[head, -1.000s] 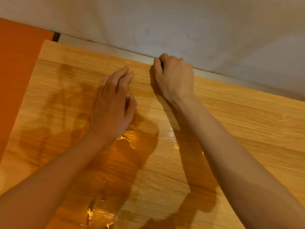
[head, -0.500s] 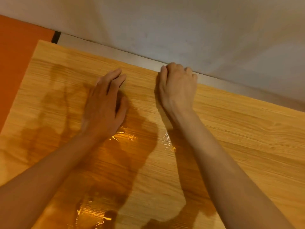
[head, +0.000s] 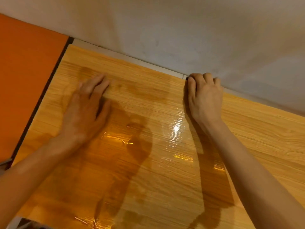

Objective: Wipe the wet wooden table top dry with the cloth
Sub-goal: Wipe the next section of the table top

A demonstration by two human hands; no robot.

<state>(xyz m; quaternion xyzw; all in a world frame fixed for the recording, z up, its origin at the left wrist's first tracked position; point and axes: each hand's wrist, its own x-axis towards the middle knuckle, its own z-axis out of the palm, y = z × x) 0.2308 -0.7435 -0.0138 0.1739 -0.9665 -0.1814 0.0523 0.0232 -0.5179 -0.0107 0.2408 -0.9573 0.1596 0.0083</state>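
The wet, glossy wooden table top (head: 165,162) fills the view, its near edge cut off, beside an orange panel (head: 24,80) at its left edge. The blurred left hand (head: 85,111) lies flat, fingers spread, near the far left corner. The right hand (head: 204,98) is curled over the far edge, something dark barely visible beneath; no cloth can be made out

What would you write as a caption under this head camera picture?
Left hand flat on the wet wooden table top; right hand curled at its far edge by the wall.
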